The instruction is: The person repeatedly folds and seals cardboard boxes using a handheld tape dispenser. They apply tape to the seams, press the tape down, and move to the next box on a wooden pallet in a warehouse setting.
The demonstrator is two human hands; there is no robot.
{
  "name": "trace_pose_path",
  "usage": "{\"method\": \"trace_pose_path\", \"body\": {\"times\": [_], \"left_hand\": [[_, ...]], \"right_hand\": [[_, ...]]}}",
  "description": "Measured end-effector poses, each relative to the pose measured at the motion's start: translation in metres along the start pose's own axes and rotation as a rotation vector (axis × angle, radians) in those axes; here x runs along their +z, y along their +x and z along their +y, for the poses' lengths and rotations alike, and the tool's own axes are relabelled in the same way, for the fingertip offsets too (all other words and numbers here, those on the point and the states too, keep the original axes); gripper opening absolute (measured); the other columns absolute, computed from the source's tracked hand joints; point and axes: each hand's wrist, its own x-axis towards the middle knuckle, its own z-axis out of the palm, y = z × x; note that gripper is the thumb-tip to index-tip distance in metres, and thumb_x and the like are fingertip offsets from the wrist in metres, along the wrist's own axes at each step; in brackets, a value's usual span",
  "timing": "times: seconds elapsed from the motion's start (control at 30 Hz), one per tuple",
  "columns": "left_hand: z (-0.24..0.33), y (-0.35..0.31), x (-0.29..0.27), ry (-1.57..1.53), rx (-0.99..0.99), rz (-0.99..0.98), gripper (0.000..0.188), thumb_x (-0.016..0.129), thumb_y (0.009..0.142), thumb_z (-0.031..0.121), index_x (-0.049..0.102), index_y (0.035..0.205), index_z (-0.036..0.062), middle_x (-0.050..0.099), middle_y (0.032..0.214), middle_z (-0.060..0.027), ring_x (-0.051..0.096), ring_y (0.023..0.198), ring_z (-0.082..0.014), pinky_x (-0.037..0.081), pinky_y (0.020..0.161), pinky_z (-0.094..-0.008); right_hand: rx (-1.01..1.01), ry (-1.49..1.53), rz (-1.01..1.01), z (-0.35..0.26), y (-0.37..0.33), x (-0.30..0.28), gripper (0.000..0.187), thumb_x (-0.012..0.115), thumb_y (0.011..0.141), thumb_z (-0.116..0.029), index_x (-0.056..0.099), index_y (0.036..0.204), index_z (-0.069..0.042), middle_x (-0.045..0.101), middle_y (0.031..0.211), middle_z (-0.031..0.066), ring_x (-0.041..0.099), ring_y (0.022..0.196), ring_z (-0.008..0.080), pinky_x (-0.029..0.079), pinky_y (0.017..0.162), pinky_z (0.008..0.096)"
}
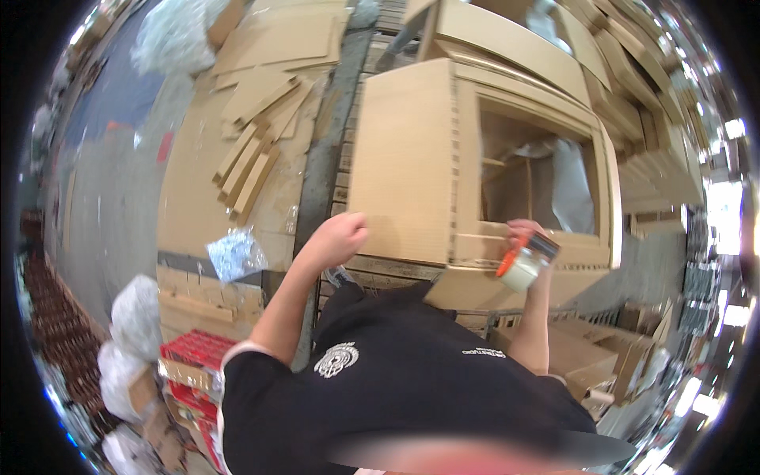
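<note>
A large cardboard carton [469, 198] lies in front of me. Through its framed opening, clear plastic sheeting [571, 186] shows inside. On its left side a wide flap [402, 162] is folded out, and a lower flap [483, 286] hangs toward me. My left hand [344, 239] is closed at the left flap's near outer corner, seemingly gripping its edge; its fingertips are partly hidden. My right hand [522, 228] is wrapped round an orange tape dispenser [518, 267] with a roll of clear tape, over the carton's near edge.
Flat cardboard sheets [277, 36] and several folded cardboard strips [252, 170] lie to the left, with a plastic bag of pale blue material [236, 255]. Red crates [194, 348] stand lower left. More cartons [633, 103] are stacked far right; others [586, 352] lie near right.
</note>
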Motion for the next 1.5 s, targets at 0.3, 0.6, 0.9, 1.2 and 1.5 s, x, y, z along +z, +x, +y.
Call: {"method": "trace_pose_path", "body": {"times": [0.3,0.6,0.9,1.2,1.5], "left_hand": [[-0.015,0.103,0.148,-0.11,0.265,-0.455,0.045,0.069,0.089,0.016,0.056,0.126,-0.0067,0.065,0.129,-0.0325,0.062,0.128,-0.047,0.05,0.107,-0.0532],[-0.055,0.123,0.108,-0.184,0.341,-0.766,0.033,0.077,0.086,0.022,0.062,0.112,0.0079,0.067,0.124,-0.015,0.062,0.125,-0.0394,0.052,0.102,-0.0525],[-0.225,0.275,0.05,-0.569,-0.202,-0.794,0.034,0.068,0.106,0.035,0.077,0.117,0.004,0.081,0.112,-0.0122,0.075,0.099,-0.0234,0.058,0.089,-0.0412],[-0.498,0.306,-0.069,-1.433,-1.058,0.563,0.037,0.065,0.107,0.039,0.063,0.124,0.0055,0.075,0.113,-0.0114,0.072,0.097,-0.0254,0.057,0.083,-0.0448],[-0.631,0.408,-0.034,-0.118,-0.715,-0.273,0.043,0.073,0.1,0.04,0.074,0.124,0.0042,0.08,0.115,-0.0171,0.076,0.109,-0.0322,0.058,0.093,-0.0461]], "right_hand": [[-0.267,-0.474,0.379,0.015,0.009,-0.007,0.029,0.077,0.103,-0.023,0.072,0.118,0.001,0.075,0.113,0.0137,0.072,0.086,0.0189,0.059,0.075,0.0328],[-0.41,-0.575,0.033,0.0,0.134,0.116,0.024,0.074,0.104,-0.022,0.073,0.114,0.0,0.074,0.112,0.0144,0.069,0.1,0.0216,0.056,0.089,0.0353],[-0.498,-1.232,-0.331,-0.062,0.389,0.222,0.032,0.078,0.077,0.007,0.078,0.108,-0.003,0.075,0.119,0.0134,0.066,0.12,0.0334,0.053,0.104,0.0423],[-0.219,-1.05,0.192,0.01,0.449,0.205,0.031,0.063,0.098,-0.005,0.073,0.128,-0.001,0.076,0.117,0.0087,0.072,0.11,0.0196,0.057,0.097,0.035],[-0.109,-1.181,0.156,-0.044,0.439,0.05,0.048,0.061,0.105,-0.035,0.065,0.132,0.005,0.071,0.115,0.0185,0.069,0.108,0.028,0.057,0.094,0.0388]]}}
